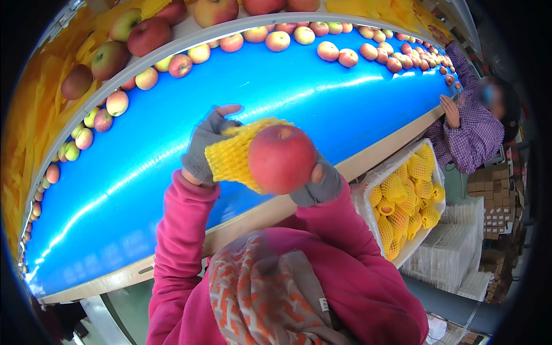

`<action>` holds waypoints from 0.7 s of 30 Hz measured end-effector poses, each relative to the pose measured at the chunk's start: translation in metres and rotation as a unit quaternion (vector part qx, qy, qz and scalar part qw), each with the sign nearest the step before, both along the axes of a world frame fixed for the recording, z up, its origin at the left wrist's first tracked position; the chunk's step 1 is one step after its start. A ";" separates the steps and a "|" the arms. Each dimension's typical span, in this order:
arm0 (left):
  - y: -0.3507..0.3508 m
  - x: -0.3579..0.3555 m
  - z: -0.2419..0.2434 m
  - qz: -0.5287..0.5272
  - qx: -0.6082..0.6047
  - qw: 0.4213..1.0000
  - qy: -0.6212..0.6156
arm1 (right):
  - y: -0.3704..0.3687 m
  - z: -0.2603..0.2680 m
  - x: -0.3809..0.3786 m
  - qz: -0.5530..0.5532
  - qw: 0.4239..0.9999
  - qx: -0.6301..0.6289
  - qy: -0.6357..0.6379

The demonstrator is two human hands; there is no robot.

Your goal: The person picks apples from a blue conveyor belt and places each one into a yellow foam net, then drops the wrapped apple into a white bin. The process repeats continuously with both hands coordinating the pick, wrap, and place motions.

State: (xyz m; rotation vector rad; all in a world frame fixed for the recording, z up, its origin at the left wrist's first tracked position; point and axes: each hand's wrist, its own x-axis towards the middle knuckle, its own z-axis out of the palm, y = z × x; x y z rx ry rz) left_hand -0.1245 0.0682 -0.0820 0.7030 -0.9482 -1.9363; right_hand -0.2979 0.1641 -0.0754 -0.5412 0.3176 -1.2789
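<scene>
A large red apple (282, 161) is held up above the blue conveyor belt (172, 142), close to my chest. My right hand (317, 183), in a grey fingerless glove, grips the apple from its lower right side. On the apple's left sits a yellow foam net sleeve (230, 155), bunched around that side. My left hand (207, 142), gloved the same way, holds the sleeve, its fingers partly hidden behind the foam. One fingertip sticks out at the upper left. The apple's front faces the camera uncovered.
Loose apples (278, 41) line the belt's far edge. More apples and yellow foam nets fill a shelf (276, 18) beyond. At right, a lined box (437, 172) holds netted apples beside stacked white trays (440, 254). A person in a checked shirt (472, 142) works at the belt's right end.
</scene>
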 end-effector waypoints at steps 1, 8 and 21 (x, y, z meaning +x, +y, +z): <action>-0.003 0.004 0.007 0.066 -0.036 0.996 -0.039 | -0.002 0.001 -0.001 -0.006 0.998 -0.011 0.054; 0.071 -0.006 0.034 0.164 -0.339 0.889 -0.260 | -0.034 0.004 0.004 -0.386 0.714 -0.251 0.528; 0.068 -0.041 -0.016 0.023 -0.290 0.952 -0.098 | 0.002 -0.019 -0.030 -0.221 0.950 -0.024 0.221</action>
